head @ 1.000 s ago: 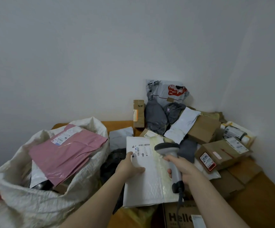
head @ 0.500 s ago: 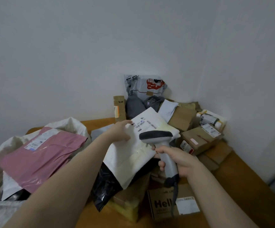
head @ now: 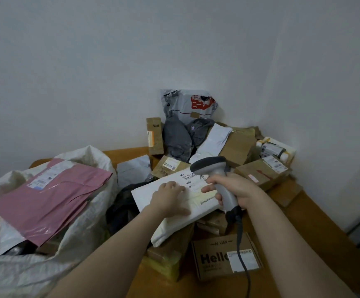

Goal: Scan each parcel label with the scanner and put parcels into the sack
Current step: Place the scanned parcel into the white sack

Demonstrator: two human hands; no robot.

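Observation:
A white padded envelope (head: 170,220) lies flat on top of the parcel heap, with its label (head: 193,179) facing up at its far end. My left hand (head: 170,201) rests on the envelope's middle with the fingers spread. My right hand (head: 237,190) grips the handle of the grey scanner (head: 212,166), whose head hangs just over the label. The scanner's cable (head: 242,254) runs down toward me. The white woven sack (head: 52,265) stands open at the left, with a pink mailer (head: 50,196) lying across its mouth.
More parcels crowd the wooden table (head: 316,233) toward the corner: cardboard boxes (head: 263,175), grey mailers (head: 179,140), a taped roll (head: 275,149). A "Hello" box (head: 224,257) and a yellowish parcel (head: 168,261) lie near me. White walls close in behind and to the right.
The envelope has come down from a tilted hold to lie flat on the heap. My left hand moved from its far edge onto its middle, and the scanner head came over the label.

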